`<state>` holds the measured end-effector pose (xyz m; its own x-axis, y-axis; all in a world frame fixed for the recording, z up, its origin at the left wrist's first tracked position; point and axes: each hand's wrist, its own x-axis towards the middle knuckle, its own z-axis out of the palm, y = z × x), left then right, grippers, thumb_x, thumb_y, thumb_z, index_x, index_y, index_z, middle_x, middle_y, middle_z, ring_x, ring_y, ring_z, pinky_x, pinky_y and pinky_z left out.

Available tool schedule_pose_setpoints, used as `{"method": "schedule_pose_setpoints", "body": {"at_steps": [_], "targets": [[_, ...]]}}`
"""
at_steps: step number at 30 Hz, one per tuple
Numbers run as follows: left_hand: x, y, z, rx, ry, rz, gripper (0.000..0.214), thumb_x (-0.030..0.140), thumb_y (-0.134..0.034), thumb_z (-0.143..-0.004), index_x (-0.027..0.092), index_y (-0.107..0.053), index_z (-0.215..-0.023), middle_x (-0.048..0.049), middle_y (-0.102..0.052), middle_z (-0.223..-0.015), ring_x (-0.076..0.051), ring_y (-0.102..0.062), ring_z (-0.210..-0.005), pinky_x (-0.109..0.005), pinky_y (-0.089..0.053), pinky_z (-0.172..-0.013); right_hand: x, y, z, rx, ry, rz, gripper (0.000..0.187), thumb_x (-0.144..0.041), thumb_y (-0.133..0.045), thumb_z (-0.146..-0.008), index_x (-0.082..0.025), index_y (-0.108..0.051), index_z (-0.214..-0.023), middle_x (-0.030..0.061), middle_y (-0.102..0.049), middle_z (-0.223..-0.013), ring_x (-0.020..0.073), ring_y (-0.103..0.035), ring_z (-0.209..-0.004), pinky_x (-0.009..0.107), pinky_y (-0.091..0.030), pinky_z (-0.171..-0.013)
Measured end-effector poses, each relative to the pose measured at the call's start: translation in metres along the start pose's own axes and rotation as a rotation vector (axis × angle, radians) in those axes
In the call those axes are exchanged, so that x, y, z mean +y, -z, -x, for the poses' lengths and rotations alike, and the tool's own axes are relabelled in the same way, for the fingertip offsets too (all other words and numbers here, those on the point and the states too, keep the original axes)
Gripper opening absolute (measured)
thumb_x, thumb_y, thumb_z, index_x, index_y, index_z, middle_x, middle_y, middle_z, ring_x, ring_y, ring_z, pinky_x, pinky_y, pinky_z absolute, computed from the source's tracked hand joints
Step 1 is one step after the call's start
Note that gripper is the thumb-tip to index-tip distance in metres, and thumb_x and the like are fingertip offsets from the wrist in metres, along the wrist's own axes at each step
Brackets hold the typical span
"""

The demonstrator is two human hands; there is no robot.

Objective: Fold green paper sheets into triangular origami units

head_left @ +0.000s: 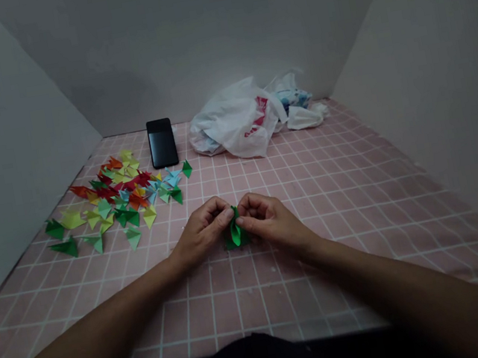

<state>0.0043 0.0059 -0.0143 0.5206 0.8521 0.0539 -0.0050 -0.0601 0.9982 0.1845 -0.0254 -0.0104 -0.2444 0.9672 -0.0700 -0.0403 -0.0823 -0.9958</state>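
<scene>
Between my hands, above the middle of the table, is a small piece of folded green origami paper [236, 235]. My left hand [205, 226] pinches its upper left edge between thumb and fingers. On the other side my right hand [269, 218] grips the right edge in the same kind of pinch. The paper bulges open in a narrow leaf-shaped fold that faces me, and its lower part spreads out flat. Fingertips cover parts of its top and sides.
Many folded paper pieces in red, yellow, green and blue, a pile of origami [120, 193], lie at the left. Behind them rests a black phone [162, 144]. A white plastic bag [240, 119] and a crumpled tissue [304, 116] sit along the back wall. Pink checked cloth [362, 201] covers the table.
</scene>
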Motion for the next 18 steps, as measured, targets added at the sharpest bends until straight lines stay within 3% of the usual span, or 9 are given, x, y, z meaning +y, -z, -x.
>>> {"method": "schedule_pose_setpoints", "body": {"at_steps": [8, 18], "targets": [[0.0005, -0.0004, 0.0001, -0.002, -0.037, -0.029, 0.023, 0.038, -0.065, -0.09, 0.017, -0.057, -0.083, 0.003, -0.051, -0.074, -0.011, -0.045, -0.067, -0.025, -0.037, -0.062, 0.0022, 0.0006, -0.0014, -0.003, -0.015, -0.01, 0.023, -0.036, -0.068, -0.08, -0.021, -0.051, -0.078, -0.0067, -0.047, -0.062, 0.0082, -0.043, -0.051, 0.023, -0.034, -0.048], [0.0029, -0.0038, 0.001, 0.033, 0.066, 0.05, 0.031, 0.046, -0.068, -0.089, 0.017, -0.057, -0.084, 0.0029, -0.053, -0.072, -0.011, -0.047, -0.064, -0.024, -0.038, -0.06, 0.0001, -0.0002, 0.0002, -0.006, -0.008, -0.087, 0.023, -0.038, -0.067, -0.084, -0.02, -0.054, -0.081, -0.0059, -0.054, -0.06, 0.0088, -0.05, -0.051, 0.023, -0.043, -0.051]]}}
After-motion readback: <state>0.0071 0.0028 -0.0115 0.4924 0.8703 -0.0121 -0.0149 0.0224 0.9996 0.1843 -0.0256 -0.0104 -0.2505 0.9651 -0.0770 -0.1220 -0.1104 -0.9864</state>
